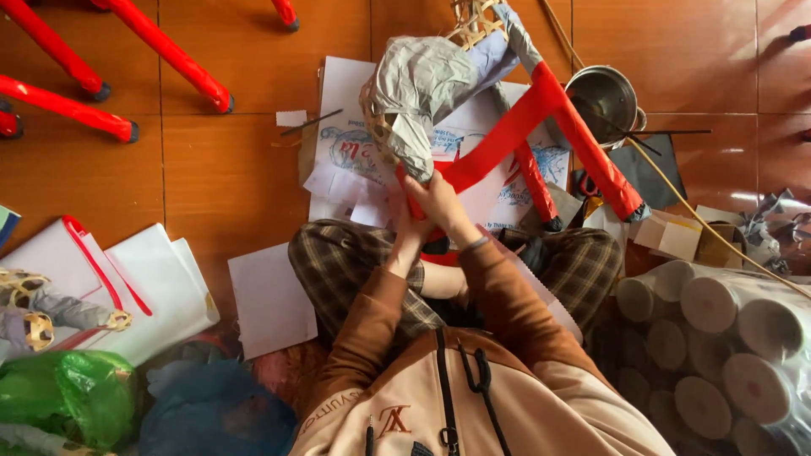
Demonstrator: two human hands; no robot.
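Paper-covered frame (427,84): over the lap, woven cane partly hidden.
Left hand (404,221): grip cannot be told, mostly hidden.
Right hand (439,201): clasping the frame's red part.
Nearby: metal pot (601,100), paper rolls (718,338), floor (228,169).

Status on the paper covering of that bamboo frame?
Done: red paper wraps the frame's legs, grey paper covers part of its body. In hand: left hand and right hand press the red seam. Left: bare bamboo weave shows at top.
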